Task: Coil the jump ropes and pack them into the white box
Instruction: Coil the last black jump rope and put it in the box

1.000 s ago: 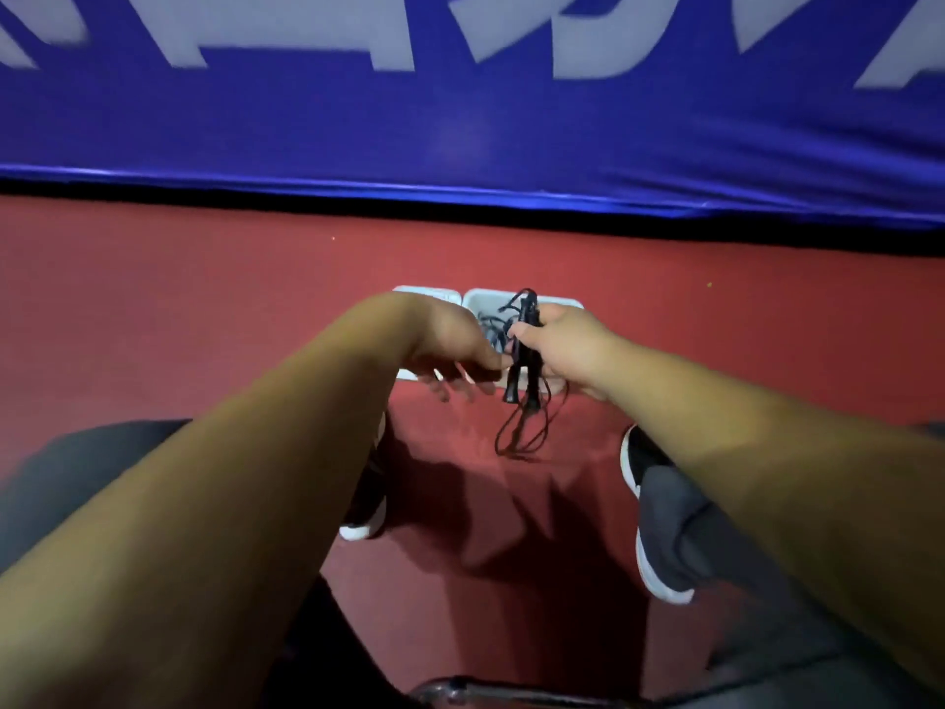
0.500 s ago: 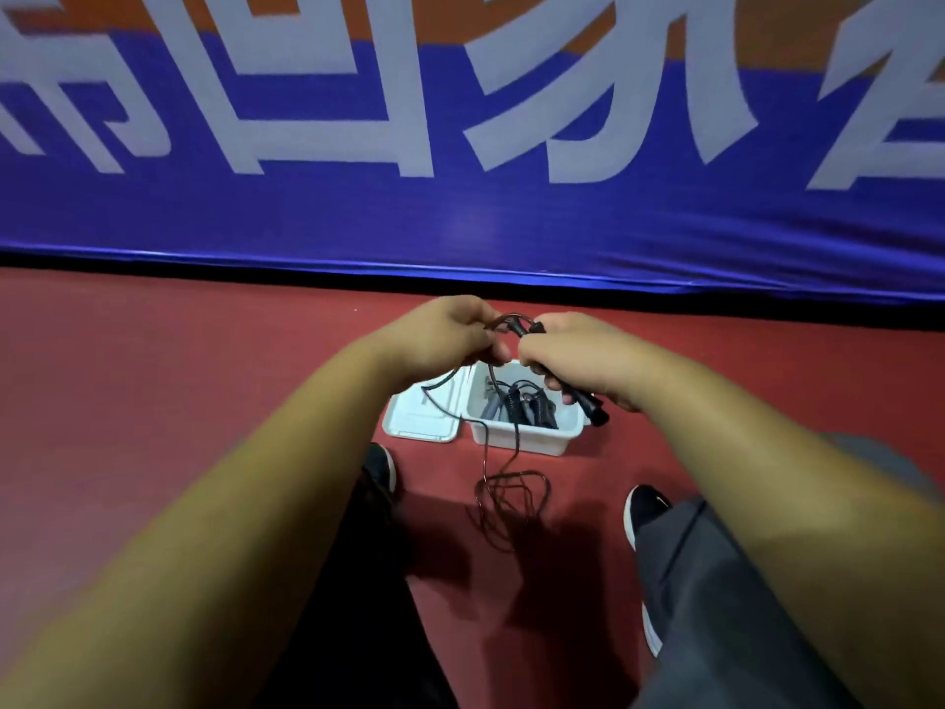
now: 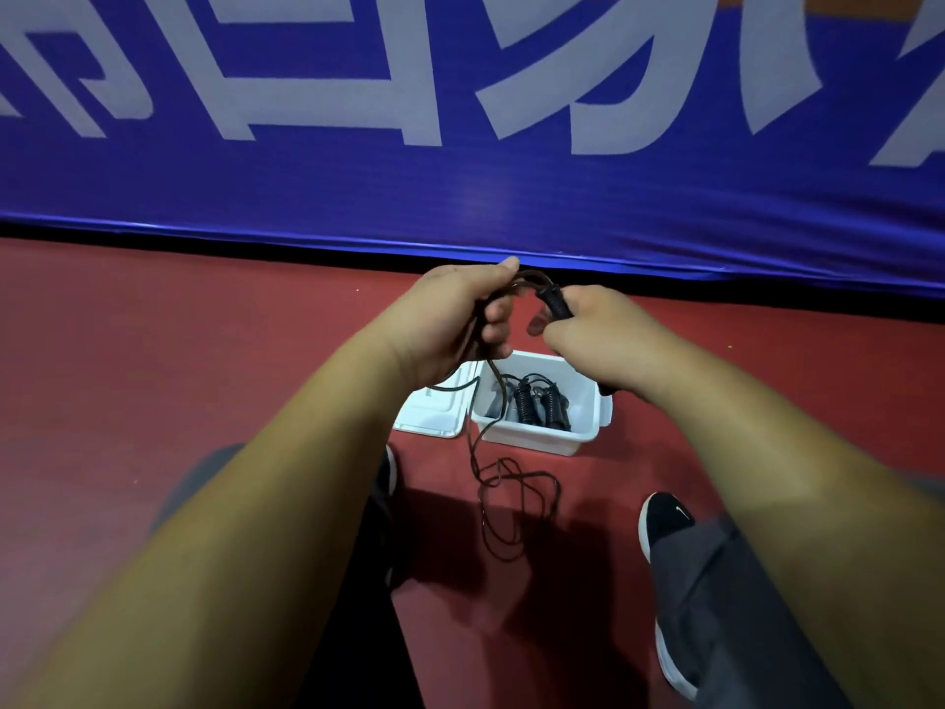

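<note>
Presently, a black jump rope (image 3: 554, 300) is held up over the white box (image 3: 537, 438) by both hands. The right grip (image 3: 595, 336) is closed round the handle end of the rope, and a short black tip is seen sticking out beneath the wrist at 5 o'clock. The left grip (image 3: 455, 315), just at 9 o'clock of the right one, is closed round strands of the thin cord (image 3: 503, 498). From it the cord is let down past the 9 o'clock side of the box, and a loose tangle of loops is left lying on the red floor (image 3: 153, 360) at 6 o'clock of the box, between the two black shoes (image 3: 665, 519). Whether one handle or two are held cannot be told. Inside the box, coiled ropes (image 3: 537, 404) are seen packed side by side. A white lid (image 3: 434, 414) is laid flat on the floor against the box at its 9 o'clock. A blue banner (image 3: 460, 197) with pale lettering is stretched across at 12 o'clock.
</note>
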The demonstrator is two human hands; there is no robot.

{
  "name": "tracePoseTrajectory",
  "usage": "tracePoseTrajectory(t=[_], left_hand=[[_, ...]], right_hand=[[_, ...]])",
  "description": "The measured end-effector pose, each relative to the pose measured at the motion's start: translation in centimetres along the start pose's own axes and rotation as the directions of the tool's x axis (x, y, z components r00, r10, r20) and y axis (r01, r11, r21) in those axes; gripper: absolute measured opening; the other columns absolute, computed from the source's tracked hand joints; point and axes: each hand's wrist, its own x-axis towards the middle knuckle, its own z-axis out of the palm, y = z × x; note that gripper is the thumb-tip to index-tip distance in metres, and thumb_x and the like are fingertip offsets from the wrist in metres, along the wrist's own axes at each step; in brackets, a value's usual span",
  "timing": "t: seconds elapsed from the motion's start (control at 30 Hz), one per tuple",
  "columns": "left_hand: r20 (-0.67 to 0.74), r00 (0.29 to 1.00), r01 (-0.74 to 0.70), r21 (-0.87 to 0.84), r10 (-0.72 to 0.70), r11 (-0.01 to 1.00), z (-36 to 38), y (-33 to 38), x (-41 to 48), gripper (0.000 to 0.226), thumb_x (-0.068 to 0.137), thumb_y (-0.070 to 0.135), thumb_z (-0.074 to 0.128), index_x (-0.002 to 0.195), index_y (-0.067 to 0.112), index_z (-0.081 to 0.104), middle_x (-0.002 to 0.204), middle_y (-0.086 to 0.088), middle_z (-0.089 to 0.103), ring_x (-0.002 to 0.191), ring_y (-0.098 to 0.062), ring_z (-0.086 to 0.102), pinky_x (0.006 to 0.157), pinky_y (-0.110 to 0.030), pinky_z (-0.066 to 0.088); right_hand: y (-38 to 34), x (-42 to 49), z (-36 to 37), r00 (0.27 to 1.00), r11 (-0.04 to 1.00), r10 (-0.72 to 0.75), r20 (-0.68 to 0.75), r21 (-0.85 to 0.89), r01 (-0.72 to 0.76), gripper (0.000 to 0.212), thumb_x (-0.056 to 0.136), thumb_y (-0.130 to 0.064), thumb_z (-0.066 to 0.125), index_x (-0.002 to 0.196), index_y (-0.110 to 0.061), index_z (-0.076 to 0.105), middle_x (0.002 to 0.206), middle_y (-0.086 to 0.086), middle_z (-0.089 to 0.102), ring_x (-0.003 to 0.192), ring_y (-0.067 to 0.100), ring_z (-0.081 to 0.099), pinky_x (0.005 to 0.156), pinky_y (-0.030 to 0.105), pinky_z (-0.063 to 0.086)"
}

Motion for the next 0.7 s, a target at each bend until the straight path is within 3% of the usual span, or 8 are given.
tracePoseTrajectory(t=[0.1, 0.17, 0.33, 0.47, 0.53, 0.6, 0.7], left_hand=[[-0.060, 0.998, -0.029, 0.006, 0.029, 1.000, -0.6, 0.2, 0.8, 0.019, 0.110, 0.022, 0.053, 0.092, 0.016, 0.055, 0.077, -0.005, 0.068, 0.066, -0.019, 0.064, 0.076, -0.039, 0.059], [-0.091, 0.995, -0.033, -0.016, 0.032, 0.999, -0.9, 0.2, 1.1, 0.017, 0.111, 0.018, 0.049, 0.095, 0.017, 0.054, 0.088, -0.009, 0.075, 0.070, -0.019, 0.068, 0.077, -0.038, 0.060], [-0.103, 0.993, -0.065, -0.126, 0.053, 0.990, -0.6, 0.4, 1.4, 0.018, 0.113, 0.009, 0.042, 0.099, 0.016, 0.052, 0.093, -0.012, 0.075, 0.053, -0.009, 0.043, 0.061, -0.027, 0.049], [-0.108, 0.994, -0.032, -0.042, 0.028, 0.999, -0.8, 1.0, 1.4, 0.016, 0.111, 0.011, 0.047, 0.122, 0.007, 0.058, 0.084, -0.007, 0.068, 0.050, -0.011, 0.037, 0.054, -0.027, 0.042], [-0.056, 0.998, 0.010, 0.126, -0.003, 0.992, -0.8, 1.1, 1.2, 0.016, 0.110, 0.024, 0.052, 0.111, 0.010, 0.060, 0.078, -0.004, 0.057, 0.052, -0.012, 0.034, 0.052, -0.027, 0.036], [-0.020, 0.999, 0.038, 0.269, -0.034, 0.962, -0.6, 1.0, 1.1, 0.031, 0.110, 0.041, 0.051, 0.100, 0.014, 0.062, 0.070, 0.000, 0.046, 0.054, -0.014, 0.033, 0.055, -0.028, 0.036], [-0.013, 1.000, 0.002, 0.348, 0.003, 0.937, 0.0, 1.1, 1.0, 0.044, 0.111, 0.049, 0.045, 0.086, 0.015, 0.058, 0.063, -0.001, 0.036, 0.057, -0.019, 0.041, 0.065, -0.032, 0.043]], right_hand=[[0.3, 1.0, 0.2, 0.999, 1.000, -0.005, -0.043, 0.009, 0.006, 0.024, 0.096, -0.010, 0.054, 0.102, -0.022, 0.074, 0.075, -0.004, 0.062, 0.062, 0.016, 0.054, 0.055, 0.028, 0.036], [0.5, 1.5, 0.2, 0.998, 0.999, 0.013, -0.063, 0.032, -0.011, 0.022, 0.096, -0.013, 0.056, 0.102, -0.019, 0.077, 0.071, -0.002, 0.061, 0.060, 0.017, 0.052, 0.057, 0.029, 0.037], [0.8, 1.9, 0.1, 0.999, 0.994, -0.013, -0.032, 0.107, 0.017, 0.012, 0.093, -0.024, 0.055, 0.097, -0.025, 0.066, 0.090, -0.003, 0.074, 0.084, 0.023, 0.071, 0.066, 0.036, 0.053], [1.2, 1.9, 0.0, 0.994, 0.995, -0.058, -0.088, 0.079, 0.065, 0.011, 0.097, -0.019, 0.053, 0.098, -0.025, 0.063, 0.093, 0.001, 0.071, 0.075, 0.022, 0.062, 0.064, 0.035, 0.050], [1.3, 1.8, 0.2, 0.993, 0.995, -0.075, -0.094, 0.064, 0.081, 0.011, 0.098, -0.020, 0.052, 0.098, -0.022, 0.063, 0.098, 0.007, 0.072, 0.070, 0.020, 0.057, 0.061, 0.034, 0.046], [1.4, 1.8, 0.4, 0.993, 0.996, -0.078, -0.089, 0.046, 0.082, 0.011, 0.098, -0.020, 0.054, 0.097, -0.020, 0.065, 0.100, 0.010, 0.073, 0.071, 0.020, 0.058, 0.062, 0.034, 0.045], [1.2, 1.6, 0.4, 0.992, 0.995, -0.074, -0.098, 0.058, 0.080, 0.017, 0.098, -0.017, 0.056, 0.094, -0.025, 0.070, 0.093, 0.000, 0.075, 0.074, 0.016, 0.063, 0.066, 0.032, 0.046]])
